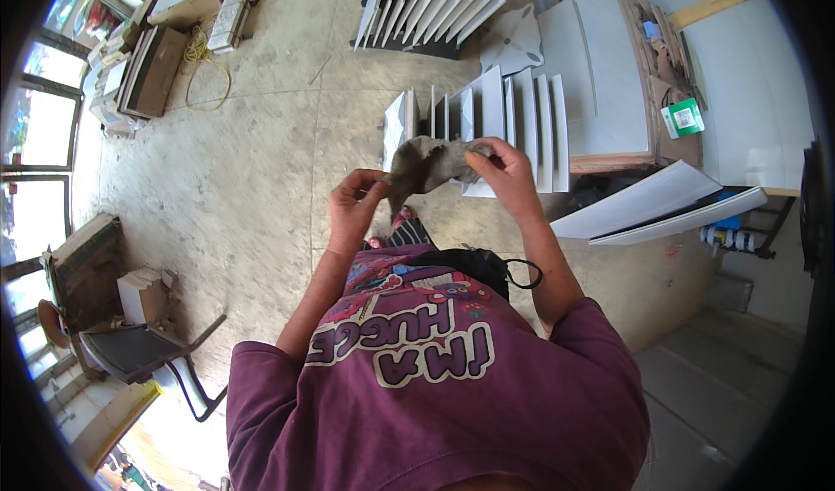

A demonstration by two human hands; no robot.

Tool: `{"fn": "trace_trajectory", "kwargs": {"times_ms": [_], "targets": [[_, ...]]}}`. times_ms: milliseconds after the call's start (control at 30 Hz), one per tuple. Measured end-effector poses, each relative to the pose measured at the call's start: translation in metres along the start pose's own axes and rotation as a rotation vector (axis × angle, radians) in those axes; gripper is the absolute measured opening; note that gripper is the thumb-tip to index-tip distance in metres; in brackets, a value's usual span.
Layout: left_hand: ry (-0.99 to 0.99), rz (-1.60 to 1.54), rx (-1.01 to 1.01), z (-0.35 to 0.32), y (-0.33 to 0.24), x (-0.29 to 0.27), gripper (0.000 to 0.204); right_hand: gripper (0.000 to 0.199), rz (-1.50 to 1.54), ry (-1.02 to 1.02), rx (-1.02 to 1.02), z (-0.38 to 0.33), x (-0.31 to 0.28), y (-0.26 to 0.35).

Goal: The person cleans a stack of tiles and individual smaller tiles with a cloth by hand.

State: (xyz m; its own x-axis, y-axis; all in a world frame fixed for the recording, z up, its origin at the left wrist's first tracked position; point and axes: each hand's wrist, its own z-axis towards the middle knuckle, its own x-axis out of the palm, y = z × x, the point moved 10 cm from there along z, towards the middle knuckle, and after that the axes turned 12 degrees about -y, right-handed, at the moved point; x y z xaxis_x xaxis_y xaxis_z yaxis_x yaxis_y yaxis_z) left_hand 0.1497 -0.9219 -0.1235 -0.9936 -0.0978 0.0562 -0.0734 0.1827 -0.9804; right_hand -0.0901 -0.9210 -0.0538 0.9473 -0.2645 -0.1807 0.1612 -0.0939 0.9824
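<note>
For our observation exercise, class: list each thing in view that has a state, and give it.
Grey cloth, crumpled, held up
Left hand, pinching the cloth's left end
Right hand, pinching its right end
White panels, spaced apart in rows
Yellow cord, loosely looped

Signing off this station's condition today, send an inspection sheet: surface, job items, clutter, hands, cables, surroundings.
Surface: concrete-looking floor, scuffed and marked.
Job's things: crumpled grey-brown cloth, dark in places, held up between both hands.
Clutter: brown boxes at upper left; dark-seated chair at lower left.
Hands: left hand pinches the cloth's left end; right hand grips its right end.
Cables: loose yellow cord or hose on the floor beside the boxes.
Surroundings: upright white panels in rows ahead; windows along the left.
</note>
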Motion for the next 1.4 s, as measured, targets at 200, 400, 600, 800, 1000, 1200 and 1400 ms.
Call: {"fn": "trace_trajectory", "kwargs": {"times_ms": [200,400,600,800,1000,1200,1400], "targets": [[0.092,0.088,0.0,0.018,-0.012,0.032,0.01,0.018,-0.093,0.132,-0.011,0.005,0.06,-0.001],[0.045,0.117,0.059,0.049,-0.018,0.014,0.009,0.022,-0.001,0.225,0.189,0.014,0.101,-0.005],[0.102,0.161,0.176,0.096,-0.044,-0.013,0.009,0.026,-0.019,0.189,0.06,0.042,0.152,0.009],[0.173,0.201,0.333,0.149,-0.078,-0.053,0.01,0.03,0.014,0.111,0.109,0.066,0.212,0.022],[0.196,0.207,0.42,0.194,-0.103,-0.097,0.014,0.028,0.011,0.041,0.112,0.088,0.269,0.033],[0.225,0.166,0.285,0.227,-0.087,-0.123,0.011,0.027,-0.117,-0.003,0.098,0.106,0.299,0.035],[0.286,0.098,0.174,0.257,-0.083,-0.121,0.016,0.019,-0.108,-0.026,0.163,0.13,0.308,0.022]]}}
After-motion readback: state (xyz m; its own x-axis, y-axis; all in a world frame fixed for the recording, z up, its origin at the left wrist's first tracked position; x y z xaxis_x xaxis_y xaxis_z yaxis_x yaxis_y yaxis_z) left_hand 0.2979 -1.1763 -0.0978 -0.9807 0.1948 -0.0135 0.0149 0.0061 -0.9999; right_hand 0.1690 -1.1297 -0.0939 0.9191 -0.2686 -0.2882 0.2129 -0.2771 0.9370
